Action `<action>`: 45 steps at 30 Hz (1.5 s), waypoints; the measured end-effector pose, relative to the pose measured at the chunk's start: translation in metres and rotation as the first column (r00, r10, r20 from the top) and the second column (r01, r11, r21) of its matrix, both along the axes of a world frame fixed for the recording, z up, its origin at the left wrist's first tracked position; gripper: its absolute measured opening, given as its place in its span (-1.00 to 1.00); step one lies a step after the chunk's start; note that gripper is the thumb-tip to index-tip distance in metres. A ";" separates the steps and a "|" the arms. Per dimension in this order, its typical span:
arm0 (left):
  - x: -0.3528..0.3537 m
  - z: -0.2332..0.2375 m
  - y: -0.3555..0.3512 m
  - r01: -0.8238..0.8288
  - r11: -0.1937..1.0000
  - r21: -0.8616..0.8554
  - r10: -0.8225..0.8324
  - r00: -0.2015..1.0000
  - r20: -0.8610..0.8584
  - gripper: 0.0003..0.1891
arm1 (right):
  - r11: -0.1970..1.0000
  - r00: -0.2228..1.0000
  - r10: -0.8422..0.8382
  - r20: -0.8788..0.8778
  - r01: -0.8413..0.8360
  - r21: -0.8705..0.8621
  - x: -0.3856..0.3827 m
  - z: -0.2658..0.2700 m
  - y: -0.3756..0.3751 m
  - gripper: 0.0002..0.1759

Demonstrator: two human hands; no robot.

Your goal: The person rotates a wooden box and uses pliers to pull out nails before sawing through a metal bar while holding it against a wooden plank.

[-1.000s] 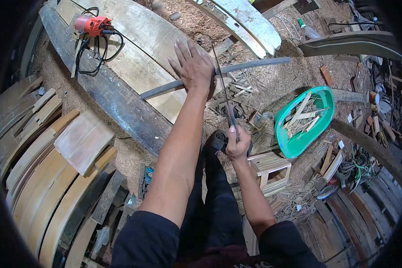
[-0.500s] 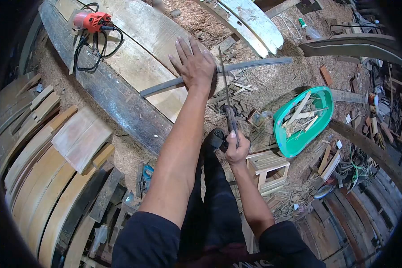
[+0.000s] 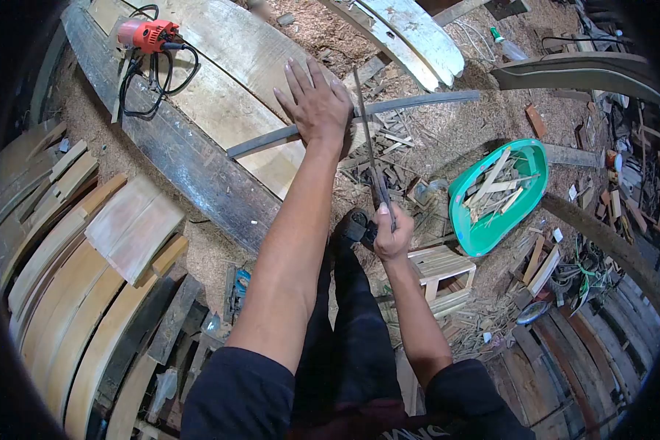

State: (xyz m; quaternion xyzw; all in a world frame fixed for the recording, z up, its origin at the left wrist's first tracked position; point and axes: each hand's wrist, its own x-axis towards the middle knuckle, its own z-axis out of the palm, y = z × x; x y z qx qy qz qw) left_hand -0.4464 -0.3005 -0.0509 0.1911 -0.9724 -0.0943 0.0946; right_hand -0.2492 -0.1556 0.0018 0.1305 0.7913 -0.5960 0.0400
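Observation:
My left hand (image 3: pixel 318 104) lies flat with fingers spread on the pale wooden board (image 3: pixel 235 95), pressing over a narrow grey wooden strip (image 3: pixel 418 101). The strip crosses the board and juts out past its right edge. My right hand (image 3: pixel 393 232) is closed round the handle of a handsaw (image 3: pixel 369 147). The saw's thin blade points away from me and crosses the strip just right of my left hand. Whether its teeth are sunk into the strip cannot be made out.
A red power tool (image 3: pixel 148 35) with a black cord rests on the boards at the upper left. A green tub (image 3: pixel 460 213) of wood scraps stands at the right. Below it is a small slatted wooden piece (image 3: pixel 444 273). Stacked planks (image 3: pixel 88 308) fill the lower left.
My right hand and the saw have shifted slightly, with the hand a little lower in the view now. My left hand stays on the strip and board.

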 end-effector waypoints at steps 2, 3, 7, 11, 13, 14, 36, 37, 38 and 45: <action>0.000 0.000 -0.001 0.006 1.000 0.030 -0.006 1.000 0.000 -0.32 | 0.999 1.000 0.010 -0.001 -0.010 0.045 -0.009 0.001 -0.001 -0.59; 0.000 0.000 -0.001 0.010 0.999 0.046 -0.010 1.000 0.001 -0.32 | 0.998 1.000 0.016 0.000 -0.015 0.067 -0.014 0.002 -0.002 -0.58; 0.000 0.003 0.000 0.007 0.998 0.056 -0.008 1.000 0.018 -0.32 | 0.995 0.997 0.002 -0.081 0.006 0.100 -0.007 0.008 -0.004 -0.59; 0.000 0.003 0.001 0.001 1.000 0.011 -0.001 1.000 0.012 -0.33 | 0.997 1.000 -0.019 -0.009 0.020 0.078 0.007 0.010 -0.005 -0.61; 0.002 0.001 0.000 0.025 0.999 0.027 -0.024 0.999 -0.021 -0.36 | 0.997 1.000 -0.008 -0.001 0.008 0.072 0.004 0.007 -0.006 -0.61; 0.003 0.000 -0.001 0.052 0.997 0.063 -0.049 0.998 -0.049 -0.38 | 0.997 1.000 -0.011 0.004 0.011 0.071 0.002 0.006 -0.007 -0.61; 0.039 0.015 -0.043 0.778 0.622 0.083 -0.758 0.626 -0.184 -0.53 | 0.996 1.000 0.025 0.013 -0.026 0.087 -0.005 0.003 0.005 -0.63; 0.039 0.015 -0.043 0.779 0.622 0.080 -0.758 0.624 -0.188 -0.52 | 0.995 0.999 0.031 0.025 -0.034 0.090 -0.007 0.002 0.006 -0.63; 0.039 0.014 -0.043 0.780 0.621 0.078 -0.758 0.623 -0.191 -0.51 | 0.995 0.999 0.034 0.023 -0.036 0.091 -0.007 0.001 0.007 -0.62; 0.039 0.013 -0.042 0.782 0.618 0.079 -0.756 0.619 -0.214 -0.51 | 0.997 0.999 0.008 0.037 -0.010 0.073 -0.023 0.007 -0.007 -0.60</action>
